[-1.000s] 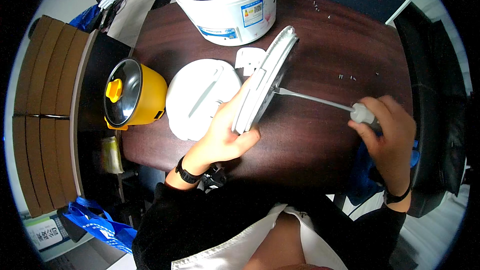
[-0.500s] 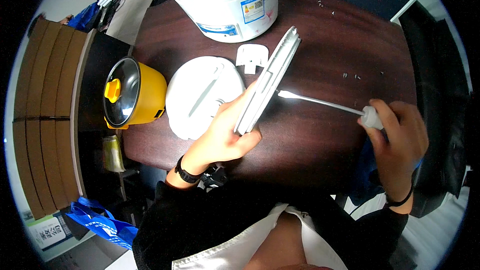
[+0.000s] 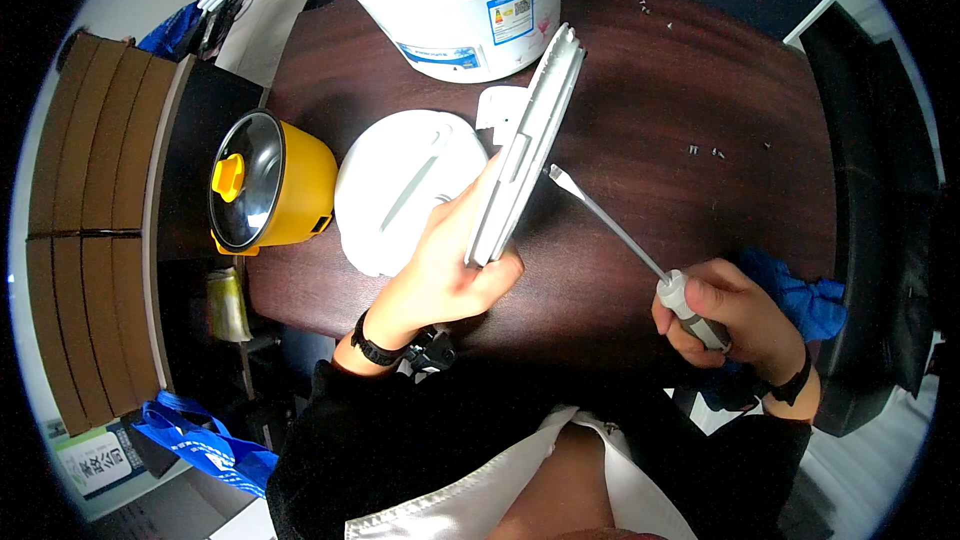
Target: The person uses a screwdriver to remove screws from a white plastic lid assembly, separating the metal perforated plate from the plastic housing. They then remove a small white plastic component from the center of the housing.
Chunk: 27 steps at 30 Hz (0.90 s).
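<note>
My left hand grips a flat white plastic panel, held on edge and tilted above the table. In my right hand is a flat-blade screwdriver, its fingers wrapped round the grey-white handle. The blade points up and left, its tip just right of the panel and apart from it. Left of the panel lies a round white lid. Behind the panel, partly hidden by it, is a small white plastic piece. A white rice cooker body stands open at the back.
Small screws lie at the right of the dark wooden table, with several more farther back. A yellow pot with a glass lid stands at the left. A blue cloth hangs by the right edge.
My right hand has moved left and toward me, turning the screwdriver so its shaft slopes more steeply. The panel has shifted slightly left and tilted more upright.
</note>
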Available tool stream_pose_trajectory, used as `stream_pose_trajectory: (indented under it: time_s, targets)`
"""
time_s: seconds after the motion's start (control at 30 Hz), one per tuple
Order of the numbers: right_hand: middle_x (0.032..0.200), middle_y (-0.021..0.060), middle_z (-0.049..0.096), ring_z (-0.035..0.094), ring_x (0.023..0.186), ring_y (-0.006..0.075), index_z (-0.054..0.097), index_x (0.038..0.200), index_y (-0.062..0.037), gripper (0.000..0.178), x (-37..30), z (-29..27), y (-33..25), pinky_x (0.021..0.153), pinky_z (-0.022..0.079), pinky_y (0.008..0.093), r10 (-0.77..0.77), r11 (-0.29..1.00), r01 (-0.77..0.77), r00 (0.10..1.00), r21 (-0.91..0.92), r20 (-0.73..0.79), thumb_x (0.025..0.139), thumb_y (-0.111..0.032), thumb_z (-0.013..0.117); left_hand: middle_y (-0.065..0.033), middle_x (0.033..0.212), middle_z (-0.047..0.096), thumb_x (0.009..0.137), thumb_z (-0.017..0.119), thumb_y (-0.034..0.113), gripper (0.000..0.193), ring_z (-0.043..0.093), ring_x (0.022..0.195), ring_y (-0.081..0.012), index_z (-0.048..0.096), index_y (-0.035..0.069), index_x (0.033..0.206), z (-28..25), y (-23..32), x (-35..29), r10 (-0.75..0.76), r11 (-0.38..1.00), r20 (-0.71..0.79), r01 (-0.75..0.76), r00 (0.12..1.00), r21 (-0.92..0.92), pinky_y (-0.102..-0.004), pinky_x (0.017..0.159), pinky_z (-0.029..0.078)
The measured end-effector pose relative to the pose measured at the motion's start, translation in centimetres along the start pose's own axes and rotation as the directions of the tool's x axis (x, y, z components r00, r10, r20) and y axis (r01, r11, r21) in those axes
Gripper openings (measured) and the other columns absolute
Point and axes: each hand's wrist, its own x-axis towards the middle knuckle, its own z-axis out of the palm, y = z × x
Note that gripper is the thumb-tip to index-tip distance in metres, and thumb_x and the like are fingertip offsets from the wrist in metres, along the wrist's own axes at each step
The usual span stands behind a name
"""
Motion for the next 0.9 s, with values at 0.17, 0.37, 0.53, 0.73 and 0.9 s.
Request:
stream_pose_trajectory:
  time_s: [0.17,0.37,0.53,0.73,0.9]
  targets:
    - [0.053,0.0029,0.049,0.043,0.041,0.0111,0.055,0.087,-0.0008,0.032,-0.5,0.4,-0.8,0.04,0.033,0.0235,0.029,0.995,-0.037,0.996,-0.095,-0.084,0.093,-0.032,0.05,-0.0239,0.134,0.044,0.066,0.051,-0.005,0.079,0.044,0.124,-0.0297,0.026,-0.003,0.141,0.3,-0.1,0.5,0.033,0.999,-0.022,-0.033,0.999,-0.024,-0.0306,0.098,0.035]
    - [0.063,0.0154,0.054,0.058,0.055,0.028,0.055,0.083,-0.0009,0.02,-0.7,1.6,-0.2,0.051,0.041,0.0332,-0.702,0.353,0.065,0.677,-0.933,-0.218,0.083,-0.019,0.064,-0.0224,0.136,0.043,0.065,0.051,-0.005,0.081,0.042,0.127,-0.0288,0.025,-0.002,0.142,0.2,0.4,0.4,-0.013,0.993,0.006,0.014,1.0,-0.118,-0.0315,0.101,0.032]
    - [0.067,0.0144,0.056,0.059,0.059,0.0299,0.056,0.084,-0.0025,0.021,-1.9,1.6,-0.8,0.052,0.043,0.0337,-0.57,0.497,0.032,0.765,-0.867,-0.299,0.08,-0.02,0.067,-0.0196,0.135,0.044,0.066,0.052,-0.005,0.081,0.044,0.124,-0.0249,0.025,-0.002,0.142,0.1,0.4,-0.3,-0.096,0.978,-0.001,0.094,0.995,-0.188,-0.0325,0.101,0.032]
    - [0.075,0.0125,0.059,0.059,0.059,0.0301,0.059,0.091,-0.0046,0.031,-1.5,1.3,0.2,0.05,0.044,0.0354,-0.788,0.136,-0.091,0.594,-0.986,-0.164,0.073,-0.025,0.074,-0.0141,0.127,0.05,0.064,0.06,-0.003,0.075,0.047,0.117,-0.0219,0.035,-0.004,0.135,0.0,-0.1,-0.4,-0.113,0.968,-0.036,0.102,0.993,-0.232,-0.0336,0.1,0.034]
    - [0.076,0.0117,0.059,0.059,0.06,0.0295,0.059,0.096,-0.0052,0.038,-2.0,1.9,-0.6,0.05,0.045,0.0355,-0.772,0.042,-0.189,0.617,-0.981,-0.152,0.07,-0.027,0.076,-0.012,0.125,0.051,0.062,0.064,-0.001,0.075,0.047,0.116,-0.0216,0.039,-0.005,0.132,-0.1,0.3,-0.5,-0.181,0.928,-0.025,0.162,0.983,-0.336,-0.0341,0.101,0.033]
